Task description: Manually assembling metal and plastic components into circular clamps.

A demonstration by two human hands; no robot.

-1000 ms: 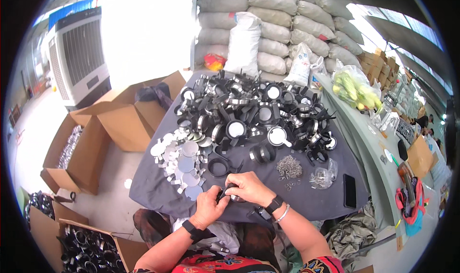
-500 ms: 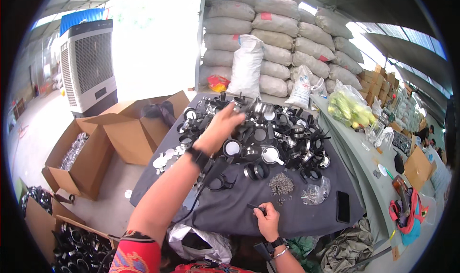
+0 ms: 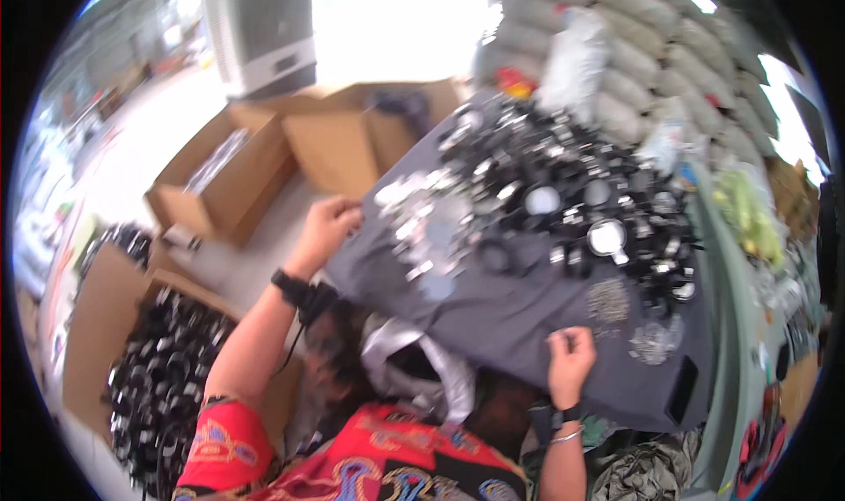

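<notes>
My left hand is at the left edge of the cloth-covered table, its fingers curled together; whatever they hold is too blurred to name. Over the cloth near the front edge, my right hand has its fingers pinched, with a dark spot between them that I cannot make out. A large heap of black ring-shaped parts with shiny metal bands covers the far side. Pale flat pieces lie beside my left hand. Beyond my right hand are a pile of small metal pieces and a clear bag of metal bits.
A black phone lies at the table's right. Left of the table stand open cardboard boxes, and a box of black rings sits nearer. An air cooler and stacked sacks stand behind. A green-grey surface runs along the right.
My left hand has pulled back from over the heap to the table's left edge. My view has swung left and down. My right hand stays near the front edge, fingers still pinched.
</notes>
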